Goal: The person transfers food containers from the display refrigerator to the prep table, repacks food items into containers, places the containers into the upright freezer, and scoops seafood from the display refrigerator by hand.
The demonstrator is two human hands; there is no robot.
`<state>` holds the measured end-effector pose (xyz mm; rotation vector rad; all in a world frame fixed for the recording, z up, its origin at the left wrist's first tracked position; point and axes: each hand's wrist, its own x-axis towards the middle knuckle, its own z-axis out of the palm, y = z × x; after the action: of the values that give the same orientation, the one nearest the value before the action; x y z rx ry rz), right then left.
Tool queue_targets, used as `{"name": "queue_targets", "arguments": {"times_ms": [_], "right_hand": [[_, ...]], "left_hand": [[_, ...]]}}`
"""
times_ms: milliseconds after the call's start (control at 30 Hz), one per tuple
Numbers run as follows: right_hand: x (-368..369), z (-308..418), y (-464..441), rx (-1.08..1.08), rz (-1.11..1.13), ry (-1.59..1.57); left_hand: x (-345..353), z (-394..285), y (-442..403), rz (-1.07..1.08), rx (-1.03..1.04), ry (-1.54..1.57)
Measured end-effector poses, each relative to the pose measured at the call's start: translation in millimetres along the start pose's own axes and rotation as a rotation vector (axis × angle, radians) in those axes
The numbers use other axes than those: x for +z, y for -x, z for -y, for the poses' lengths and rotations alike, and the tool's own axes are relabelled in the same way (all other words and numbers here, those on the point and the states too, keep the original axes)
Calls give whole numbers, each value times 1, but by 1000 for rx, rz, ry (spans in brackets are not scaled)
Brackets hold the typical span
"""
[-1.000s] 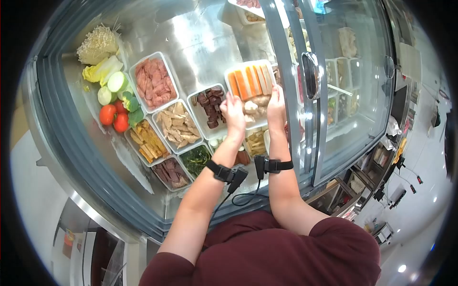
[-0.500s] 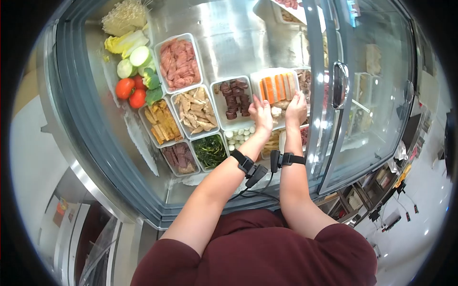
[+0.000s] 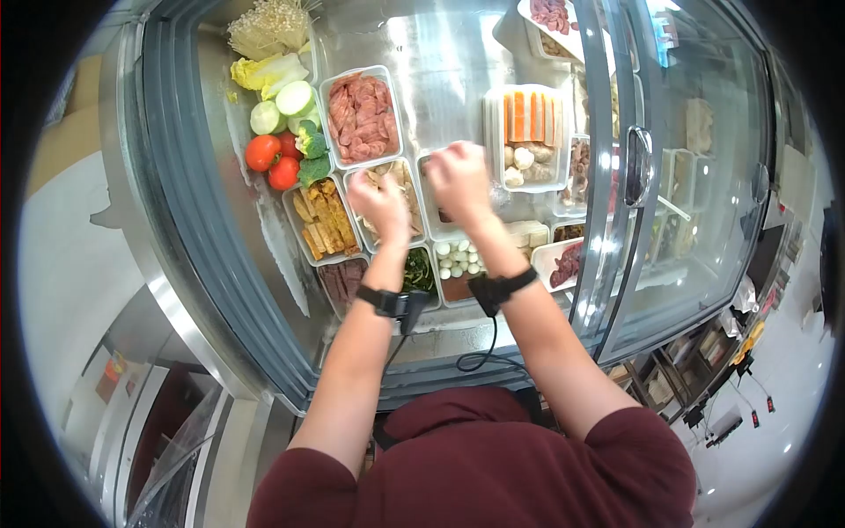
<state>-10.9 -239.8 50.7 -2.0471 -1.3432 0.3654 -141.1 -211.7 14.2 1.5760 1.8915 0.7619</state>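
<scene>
My left hand (image 3: 383,207) is over a white container of pale meat strips (image 3: 402,176), its fingers near the container's left rim. Blur hides whether it grips that rim. My right hand (image 3: 462,180), smeared by motion, hovers over the container of dark sliced pieces (image 3: 423,167) and covers most of it. To its right, apart from both hands, a white container (image 3: 531,187) holds orange-and-white sticks (image 3: 531,119), white balls (image 3: 523,158) and greyish pieces. Behind my left hand stands a container of raw pink meat (image 3: 361,119).
Tomatoes (image 3: 262,153), broccoli (image 3: 311,143), cut gourd and cabbage line the left side. Nearer me are containers of fried yellow strips (image 3: 326,220), dark greens (image 3: 417,271) and small eggs (image 3: 458,257). A sliding glass door with a handle (image 3: 638,165) bounds the right side.
Both hands have let go of the container with the orange-and-white sticks and moved left. That container now sits farther from me. The whole view has shifted.
</scene>
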Motion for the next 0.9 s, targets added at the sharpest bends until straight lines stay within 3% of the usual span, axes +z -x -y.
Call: {"name": "queue_targets", "arguments": {"times_ms": [67,100,133,267,400,500,533,633,667,767,900], "right_hand": [[34,18,10,50,179,112],[50,18,14,77,233,226],[58,21,15,144,246,238],[75,28,22,369,137,200],[62,40,36,429,86,-75],[52,30,37,263,58,-45],[41,30,32,219,33,-63],[3,15,18,290,-30,-211],[-12,11,14,403,-57,-317],[-66,6,4,597,-142,-531],[-110,-7,30,591,-347,-529]], "left_hand": [[-23,33,-13,44,-124,-258],[-25,63,-18,117,-52,-417],[-32,70,-23,243,-75,-382],[-39,72,-31,259,-131,-332],[-37,93,-38,315,-212,98],[-41,98,-28,358,-91,-190],[-47,81,-24,312,0,-294],[-72,27,-26,455,114,-46],[-70,29,-27,708,-101,222],[-69,-44,-24,949,-238,415],[-19,-102,-8,925,-165,472]]}}
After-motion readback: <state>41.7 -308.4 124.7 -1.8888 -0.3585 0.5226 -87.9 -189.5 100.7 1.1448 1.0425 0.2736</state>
